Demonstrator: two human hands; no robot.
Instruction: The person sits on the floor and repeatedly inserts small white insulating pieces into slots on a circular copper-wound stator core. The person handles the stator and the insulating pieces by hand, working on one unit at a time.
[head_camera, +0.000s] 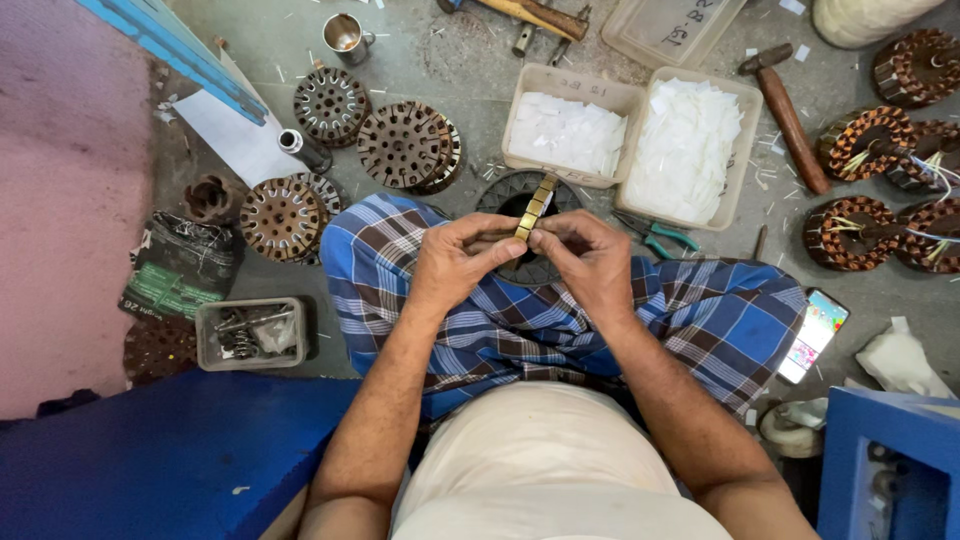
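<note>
**Two hands pinched on one brass strip**

Both hands are brought together over the lap, above a blue checked cloth (470, 330). A short segmented brass strip (533, 208) is pinched between them at its lower end, the rest slanting up and away from the fingertips. The left hand (455, 262) is closed to a pinch, thumb and forefinger pressed on the strip's lower end from its own side. The right hand (590, 262) is closed likewise, its fingertips meeting those of the left on the same end; the remaining fingers are curled under.

Just beyond the fingertips, partly hidden by both hands, a dark ring-shaped core (515, 195) is seen on the floor. Further ahead, two cream tubs (625, 140) filled with white paper slips are set side by side. Just ahead of the right hand and to its outer side, green-handled pliers (665, 236) lie on the floor; beyond them a hammer (785, 115) is laid. Well out on that side, copper-wound stators (865, 185) are grouped, and a phone (812, 335) with a lit screen rests beside the knee.

Ahead of the left hand and to its outer side, slotted steel discs (400, 145) are stacked, with a metal cup (345, 35) past them. Out from the left forearm, a grey tray (250, 335) of small metal parts is placed.
</note>
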